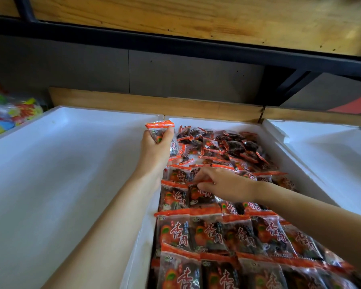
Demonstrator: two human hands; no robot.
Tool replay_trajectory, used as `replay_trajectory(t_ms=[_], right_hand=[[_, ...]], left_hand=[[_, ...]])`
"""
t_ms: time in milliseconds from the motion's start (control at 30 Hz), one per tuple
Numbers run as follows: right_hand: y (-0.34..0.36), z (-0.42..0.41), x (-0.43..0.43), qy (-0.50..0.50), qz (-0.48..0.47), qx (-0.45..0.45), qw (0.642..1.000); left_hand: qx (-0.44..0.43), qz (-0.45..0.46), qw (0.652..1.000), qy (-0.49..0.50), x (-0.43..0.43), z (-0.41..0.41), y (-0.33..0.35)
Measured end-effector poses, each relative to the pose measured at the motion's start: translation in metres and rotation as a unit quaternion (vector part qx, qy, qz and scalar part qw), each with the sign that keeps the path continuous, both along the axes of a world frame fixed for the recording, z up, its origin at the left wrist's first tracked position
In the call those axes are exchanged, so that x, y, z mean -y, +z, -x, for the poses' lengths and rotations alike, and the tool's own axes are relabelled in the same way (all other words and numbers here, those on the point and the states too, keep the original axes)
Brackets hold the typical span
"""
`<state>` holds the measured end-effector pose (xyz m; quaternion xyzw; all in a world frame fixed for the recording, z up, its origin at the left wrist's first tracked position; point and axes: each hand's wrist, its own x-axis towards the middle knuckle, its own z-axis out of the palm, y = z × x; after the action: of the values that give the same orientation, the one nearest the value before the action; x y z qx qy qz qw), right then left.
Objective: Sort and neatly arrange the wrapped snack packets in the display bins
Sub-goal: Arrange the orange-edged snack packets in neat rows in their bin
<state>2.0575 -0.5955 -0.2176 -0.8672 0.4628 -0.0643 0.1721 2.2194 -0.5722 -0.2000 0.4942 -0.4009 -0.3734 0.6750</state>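
Nearest to me, at six o'clock, neat rows of snack packets (206, 232) already lie face up in the middle bin (269, 140), each printed with large red brush characters that look like 杏肉, the smaller print too fine to read. At nine o'clock of that bin the left hand (156, 147) has its grip closed round an upright stack of packets (159, 130), while the right hand (221, 182) pinches one packet's orange edge (204, 182) in the half-built row. I would lay each label-up, overlapping evenly, before drawing from the loose heap (227, 147) at twelve o'clock.
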Motion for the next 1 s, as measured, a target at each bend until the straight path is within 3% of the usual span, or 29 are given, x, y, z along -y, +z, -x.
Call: replay_trajectory(t_ms=[233,367,467,600,767,1000], right_hand=[[-0.006,0.005,-0.004,-0.018,0.024,0.076,0.997],[0.011,0.018,-0.007,-0.066,0.050,0.268,0.960],[0.023,0.019,-0.014,-0.064,-0.031,0.407,0.911],[0.027,0.017,-0.025,-0.056,0.025,0.344,0.937],[0.029,0.022,-0.028,-0.094,0.001,0.393,0.915],[0.023,0.028,-0.034,-0.082,0.061,0.357,0.928]], left_hand=[[0.031,-0.025,0.998,-0.042,-0.002,0.008,-0.004],[0.058,-0.065,0.991,-0.102,-0.003,0.015,-0.007],[0.056,-0.081,0.977,-0.190,-0.012,0.028,-0.007],[0.077,-0.079,0.973,-0.204,-0.014,0.034,-0.008],[0.089,-0.096,0.956,-0.261,-0.016,0.033,-0.003],[0.173,-0.032,0.967,-0.183,-0.017,0.038,-0.010]])
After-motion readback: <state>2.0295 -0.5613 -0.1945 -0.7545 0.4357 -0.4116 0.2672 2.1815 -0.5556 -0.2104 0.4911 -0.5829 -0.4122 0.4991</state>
